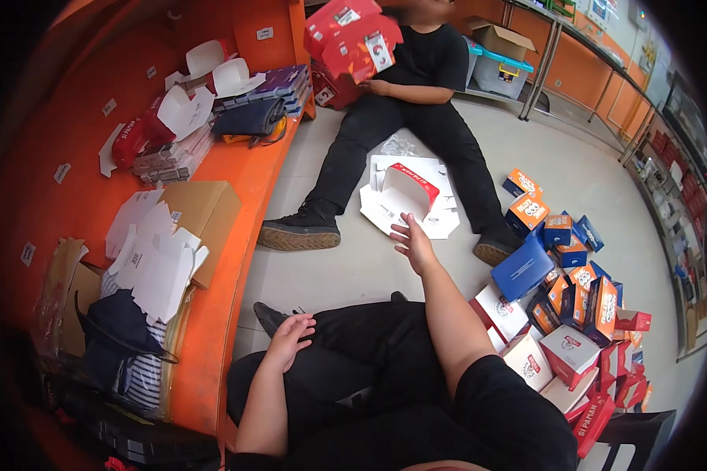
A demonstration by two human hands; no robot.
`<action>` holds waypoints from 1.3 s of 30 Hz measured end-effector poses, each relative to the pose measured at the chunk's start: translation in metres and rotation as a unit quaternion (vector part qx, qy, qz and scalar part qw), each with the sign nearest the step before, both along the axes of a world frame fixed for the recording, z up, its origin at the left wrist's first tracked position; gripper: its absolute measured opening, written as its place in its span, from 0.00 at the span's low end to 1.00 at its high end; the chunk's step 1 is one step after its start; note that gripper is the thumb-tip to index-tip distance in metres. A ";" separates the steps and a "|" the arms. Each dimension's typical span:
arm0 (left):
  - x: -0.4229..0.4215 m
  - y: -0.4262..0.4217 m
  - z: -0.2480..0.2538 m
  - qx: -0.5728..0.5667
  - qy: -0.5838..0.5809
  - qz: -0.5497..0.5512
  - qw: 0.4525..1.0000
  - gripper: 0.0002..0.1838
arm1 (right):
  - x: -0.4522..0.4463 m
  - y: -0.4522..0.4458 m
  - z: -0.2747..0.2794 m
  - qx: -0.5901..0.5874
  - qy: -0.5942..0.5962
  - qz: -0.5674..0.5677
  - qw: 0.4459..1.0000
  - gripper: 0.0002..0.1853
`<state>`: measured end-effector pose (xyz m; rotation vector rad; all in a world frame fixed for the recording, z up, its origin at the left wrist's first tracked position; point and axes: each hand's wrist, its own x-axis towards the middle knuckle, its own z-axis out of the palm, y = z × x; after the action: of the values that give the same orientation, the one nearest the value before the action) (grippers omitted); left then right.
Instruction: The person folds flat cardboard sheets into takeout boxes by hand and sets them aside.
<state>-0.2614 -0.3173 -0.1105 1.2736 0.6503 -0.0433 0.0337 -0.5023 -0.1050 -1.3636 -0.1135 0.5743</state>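
My right hand [415,245] reaches forward with its fingers apart and nothing held. Just beyond it, a white and red partly folded box [408,188] lies on flat white cardboard sheets [443,223] on the floor. Above my crossed legs, my left hand [292,339] is empty, its fingers spread loosely. Opposite me a person in black [424,59] sits with legs spread around the sheets and holds red printed cardboard [352,39].
At right lies a pile of blue and orange boxes [526,267] and white and red boxes [569,349]. An orange shelf [247,212] on the left bears cartons, cardboard and cloth. Lidded plastic bins [501,76] stand behind the person.
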 end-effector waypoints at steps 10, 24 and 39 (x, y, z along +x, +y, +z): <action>0.001 -0.001 0.000 0.008 0.000 0.001 1.000 0.16 | 0.006 -0.002 -0.004 -0.014 0.007 -0.053 0.998 0.37; 0.002 0.000 -0.001 0.009 0.000 0.021 1.000 0.18 | 0.019 -0.008 -0.009 -0.013 -0.088 -0.238 0.967 0.37; 0.001 0.001 0.000 0.006 0.009 0.007 1.000 0.20 | -0.002 -0.029 0.021 -0.385 -0.370 0.082 0.841 0.33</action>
<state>-0.2605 -0.3162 -0.1107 1.2809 0.6766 -0.0401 0.0314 -0.5316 -0.0841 -2.3393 -0.6935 0.1853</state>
